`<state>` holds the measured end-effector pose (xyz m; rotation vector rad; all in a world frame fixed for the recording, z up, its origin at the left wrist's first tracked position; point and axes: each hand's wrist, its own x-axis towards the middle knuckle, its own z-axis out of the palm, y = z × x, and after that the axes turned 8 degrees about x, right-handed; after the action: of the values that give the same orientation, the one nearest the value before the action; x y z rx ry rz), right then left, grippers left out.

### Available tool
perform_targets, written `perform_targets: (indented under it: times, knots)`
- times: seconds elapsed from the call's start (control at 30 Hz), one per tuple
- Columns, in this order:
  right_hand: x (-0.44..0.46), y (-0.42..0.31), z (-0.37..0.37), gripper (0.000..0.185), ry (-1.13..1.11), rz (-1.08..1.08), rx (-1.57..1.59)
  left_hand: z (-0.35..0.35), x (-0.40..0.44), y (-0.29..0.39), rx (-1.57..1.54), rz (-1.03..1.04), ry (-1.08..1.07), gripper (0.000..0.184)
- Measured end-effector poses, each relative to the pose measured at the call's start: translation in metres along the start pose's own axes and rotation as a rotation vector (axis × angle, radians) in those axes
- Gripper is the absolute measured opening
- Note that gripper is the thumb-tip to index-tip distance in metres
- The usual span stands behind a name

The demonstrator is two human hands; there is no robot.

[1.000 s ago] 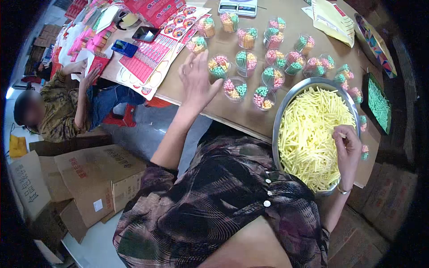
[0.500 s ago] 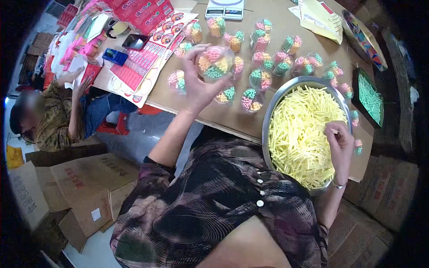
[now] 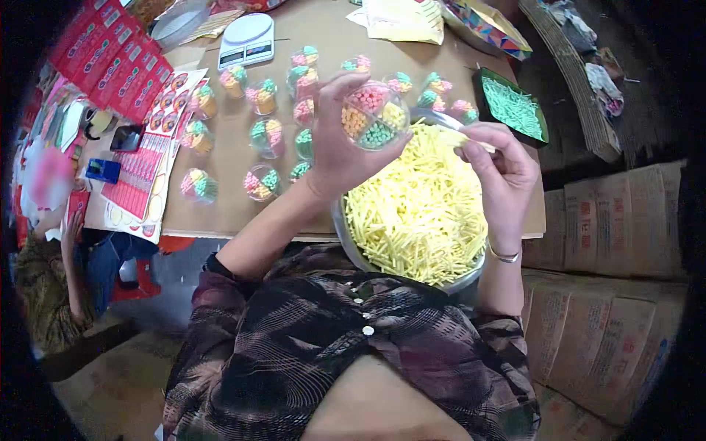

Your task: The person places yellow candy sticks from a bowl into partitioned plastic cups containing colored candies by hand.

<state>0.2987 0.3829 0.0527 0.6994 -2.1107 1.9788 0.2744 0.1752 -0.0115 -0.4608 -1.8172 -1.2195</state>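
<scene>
My left hand (image 3: 344,147) grips a clear round cup (image 3: 373,115) whose top faces the camera. Pink, yellow, green and orange sticks fill its four-part top. Just right of the cup, my right hand (image 3: 500,165) pinches a few pale yellow sticks (image 3: 450,137) between thumb and fingers, above the metal bowl (image 3: 346,239). That bowl is full of loose yellow sticks (image 3: 415,213). Several similar filled cups (image 3: 262,182) stand on the table (image 3: 228,209) to the left of and behind my left hand.
A kitchen scale (image 3: 247,40) stands at the back. The black tray (image 3: 544,121) of green sticks is at the right. Sticker sheets (image 3: 140,173), a blue box (image 3: 103,170) and a phone lie left, near another person's hand (image 3: 72,224). Cardboard boxes (image 3: 610,220) are stacked right.
The view has turned to the right. My left hand has picked up a cup and brought it over the bowl. My right hand has risen from the bowl toward the cup with yellow sticks.
</scene>
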Motion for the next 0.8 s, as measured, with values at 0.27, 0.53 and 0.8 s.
perform_targets:
  times: [0.27, 0.53, 0.8]
  knots:
    - [0.017, 0.005, 0.032, 0.014, 0.078, -0.422, -0.181, 0.019, 0.001, 0.017, 0.125, 0.015, 0.048, 0.07]
    - [0.017, 0.004, 0.042, 0.012, 0.087, -0.21, -0.16, 0.019, 0.001, 0.02, 0.093, -0.019, 0.059, 0.071]
    - [0.026, -0.013, 0.043, 0.01, 0.162, 0.175, -0.028, 0.022, -0.001, 0.019, 0.278, 0.088, 0.067, 0.073]
